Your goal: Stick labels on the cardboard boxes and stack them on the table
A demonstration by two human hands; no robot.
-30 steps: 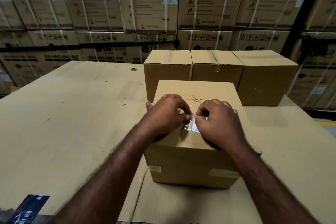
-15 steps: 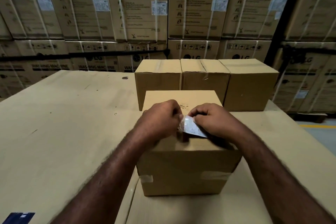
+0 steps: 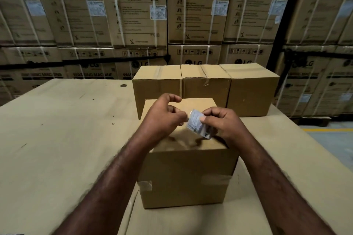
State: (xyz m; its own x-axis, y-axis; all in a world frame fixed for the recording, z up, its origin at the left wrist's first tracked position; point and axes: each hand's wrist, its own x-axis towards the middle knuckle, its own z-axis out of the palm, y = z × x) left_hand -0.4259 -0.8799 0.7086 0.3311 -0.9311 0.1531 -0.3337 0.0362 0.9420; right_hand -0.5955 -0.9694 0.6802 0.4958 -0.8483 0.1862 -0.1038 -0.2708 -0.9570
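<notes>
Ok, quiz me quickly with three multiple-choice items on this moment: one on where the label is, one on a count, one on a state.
1. Where is the label?
A) stuck on the near box's front
B) held above the near box
C) stuck on a rear box

2. How many boxes stand in the back row behind the near box?
A) two
B) five
C) three

3. The near box's top is:
A) closed
B) open, flaps standing up
C) cut away

Answers:
1 B, the right hand pinches it above the box top.
2 C, three stand side by side.
3 A, its top lies flat and shut.
</notes>
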